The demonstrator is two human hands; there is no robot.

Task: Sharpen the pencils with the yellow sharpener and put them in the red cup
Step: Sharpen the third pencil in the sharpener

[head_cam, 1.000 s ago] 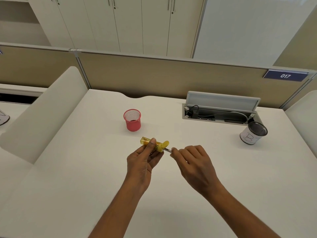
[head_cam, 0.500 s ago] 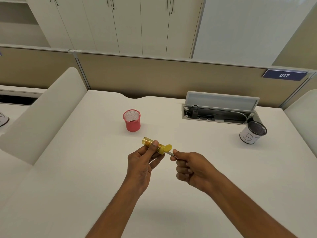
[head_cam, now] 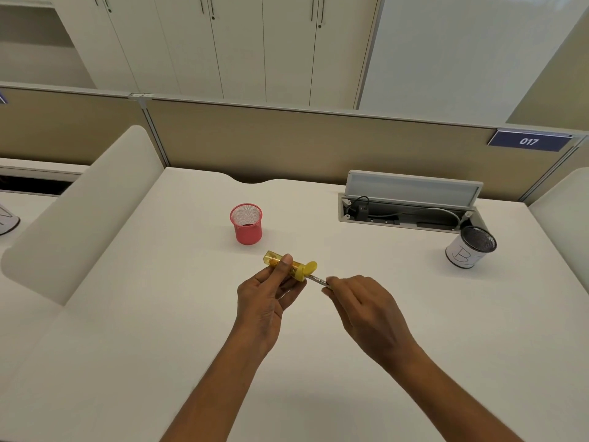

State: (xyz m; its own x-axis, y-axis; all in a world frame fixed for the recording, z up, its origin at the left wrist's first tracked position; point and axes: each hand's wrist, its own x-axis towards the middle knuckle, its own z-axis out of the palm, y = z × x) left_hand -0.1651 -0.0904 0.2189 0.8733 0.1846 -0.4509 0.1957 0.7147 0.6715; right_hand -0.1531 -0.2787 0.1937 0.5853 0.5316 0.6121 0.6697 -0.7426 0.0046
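Above the white desk [head_cam: 159, 314] centre: left hand [head_cam: 264, 301] grips transparent yellow cylindrical sharpener [head_cam: 288, 266]; right hand [head_cam: 366, 311] pinches thin pencil [head_cam: 317, 280] inserted in it.

See-through yellow plastic sharpener [head_cam: 288, 267] with a solid yellow cap, pinkish-red wire-mesh cup [head_cam: 247, 226], all on a plain white table [head_cam: 159, 314]. The black mesh pot [head_cam: 463, 255] is wrapped in white paper with a dark B, and the navy sign [head_cam: 529, 141] reads 017 in white.

Left hand [head_cam: 261, 301] and right hand [head_cam: 366, 309] are showing bare. Left forearm [head_cam: 216, 393], entering at 6 o'clock, and right forearm [head_cam: 446, 393], entering at 5 o'clock, are showing bare to the frame edge.
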